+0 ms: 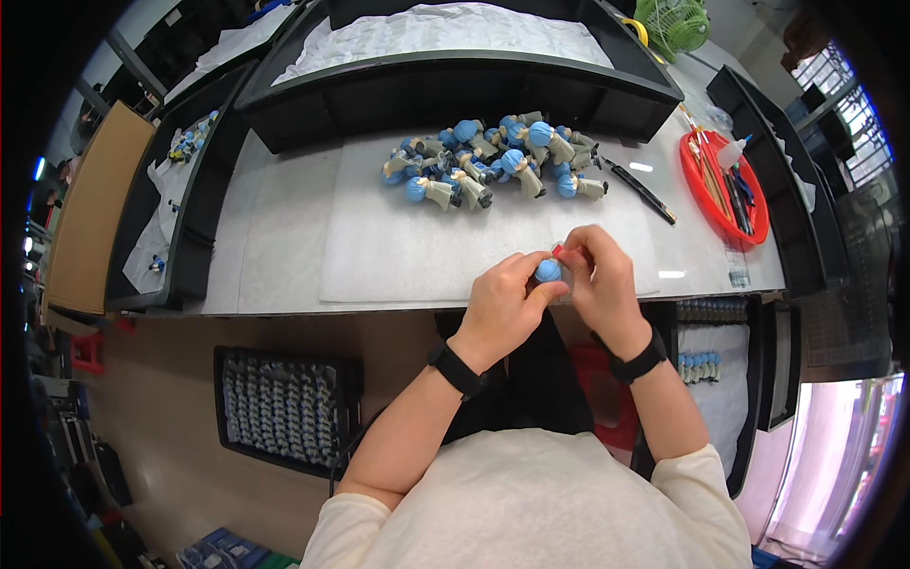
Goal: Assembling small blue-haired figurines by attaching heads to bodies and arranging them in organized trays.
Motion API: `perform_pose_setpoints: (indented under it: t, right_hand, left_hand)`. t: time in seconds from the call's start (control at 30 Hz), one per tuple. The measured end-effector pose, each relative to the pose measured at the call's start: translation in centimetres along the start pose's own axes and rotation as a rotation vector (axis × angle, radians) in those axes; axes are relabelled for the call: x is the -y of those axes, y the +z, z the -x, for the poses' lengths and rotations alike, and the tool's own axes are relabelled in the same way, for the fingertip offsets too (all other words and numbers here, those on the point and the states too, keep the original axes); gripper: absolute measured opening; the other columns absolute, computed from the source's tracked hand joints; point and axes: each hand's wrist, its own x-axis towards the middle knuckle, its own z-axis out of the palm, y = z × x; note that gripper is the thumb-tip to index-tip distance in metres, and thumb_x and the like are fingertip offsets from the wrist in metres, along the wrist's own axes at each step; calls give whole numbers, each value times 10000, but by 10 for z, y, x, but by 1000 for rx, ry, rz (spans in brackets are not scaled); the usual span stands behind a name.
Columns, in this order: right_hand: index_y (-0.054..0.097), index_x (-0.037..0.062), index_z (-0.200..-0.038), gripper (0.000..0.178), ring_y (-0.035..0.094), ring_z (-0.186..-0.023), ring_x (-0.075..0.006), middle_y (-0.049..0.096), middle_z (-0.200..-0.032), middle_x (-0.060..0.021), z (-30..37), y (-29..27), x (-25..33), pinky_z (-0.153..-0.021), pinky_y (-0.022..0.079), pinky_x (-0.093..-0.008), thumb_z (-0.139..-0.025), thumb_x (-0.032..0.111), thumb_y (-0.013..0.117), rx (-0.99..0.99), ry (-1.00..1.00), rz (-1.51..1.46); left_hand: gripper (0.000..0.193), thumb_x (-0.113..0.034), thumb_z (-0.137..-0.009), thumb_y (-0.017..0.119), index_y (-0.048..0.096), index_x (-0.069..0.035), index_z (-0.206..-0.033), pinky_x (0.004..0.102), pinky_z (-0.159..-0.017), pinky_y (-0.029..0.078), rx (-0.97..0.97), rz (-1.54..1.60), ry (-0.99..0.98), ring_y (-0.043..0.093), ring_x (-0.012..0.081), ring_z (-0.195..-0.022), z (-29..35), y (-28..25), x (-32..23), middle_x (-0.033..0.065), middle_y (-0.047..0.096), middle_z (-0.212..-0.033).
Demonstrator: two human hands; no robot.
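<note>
Figure: where both hands meet above the bench edge, I see 1 blue-headed figure pinched between them.
Left fingers: curled closed on it.
Right fingers: closed on its far side.

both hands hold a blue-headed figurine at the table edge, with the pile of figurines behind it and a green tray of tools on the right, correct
Not quite: the tray of tools is red, not green, as the head view shows. The rest holds: both hands, left and right, hold a blue-headed figurine, with the pile behind.
</note>
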Motion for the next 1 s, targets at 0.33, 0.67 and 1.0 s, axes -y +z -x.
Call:
perform_pose_setpoints:
  t: [0.33,0.67,1.0]
  right_hand:
    - [473,6,-795,129,473,-541,-189,468,-631,-109,-6,0,5,-526,411,-271,-744,-87,545,-64,68,33]
    - [462,0,-797,134,512,-563,-212,481,-638,-116,-2,3,11,-528,419,-294,-742,-93,542,-68,44,11]
    - [443,-10,-783,132,518,-583,-257,489,-668,-131,-5,0,-3,-540,424,-311,-740,-97,533,-83,39,75]
  left_hand:
    - [318,-146,-754,669,585,27,-1008,251,-549,448,-7,22,-21,541,137,-576,0,0,-1,104,587,-759]
    - [326,-147,-749,674,585,27,-1009,252,-540,448,-27,10,-15,544,133,-565,0,1,1,102,586,-750]
    - [335,-171,-754,673,584,34,-1004,248,-531,441,-21,14,7,542,137,-555,2,1,0,101,580,-737]
